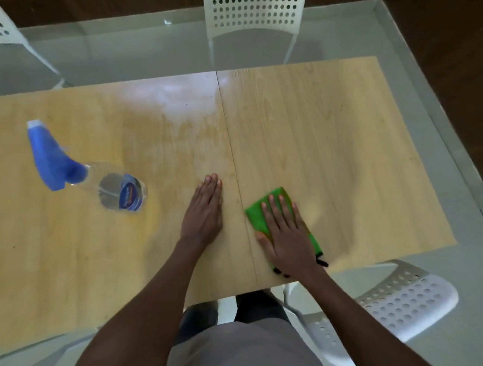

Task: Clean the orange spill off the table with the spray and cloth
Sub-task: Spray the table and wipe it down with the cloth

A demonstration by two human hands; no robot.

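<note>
The person's grey top and two bare forearms fill the bottom of the frame, reaching up over the near edge of the bench (pixel 330 126). The right hand (pixel 287 233) lies flat, fingers spread, pressing down on the green cloth (pixel 257 214) at lower centre-right, just right of the seam that splits the two wooden panels; it is pressing on the cloth rather than gripping it. The left hand (pixel 205 210) is empty and lies released, palm down on the wood, just left of that seam.

The spray bottle (pixel 93 177) stands well apart in the left part of the frame, untouched by either hand, its blue trigger head toward the upper left.

As for the orange spill, I can see no clear orange patch anywhere on the bench. What shows is a pale, streaky sheen in the upper middle of the frame, reaching down toward the left hand, which looks like wet wipe marks, though some of it may be glare. To my eye the spraying is done and the wiping is well along, perhaps nearly finished. What seems left is a pass over those damp streaks.

White chairs (pixel 255 12) stand around the bench.
</note>
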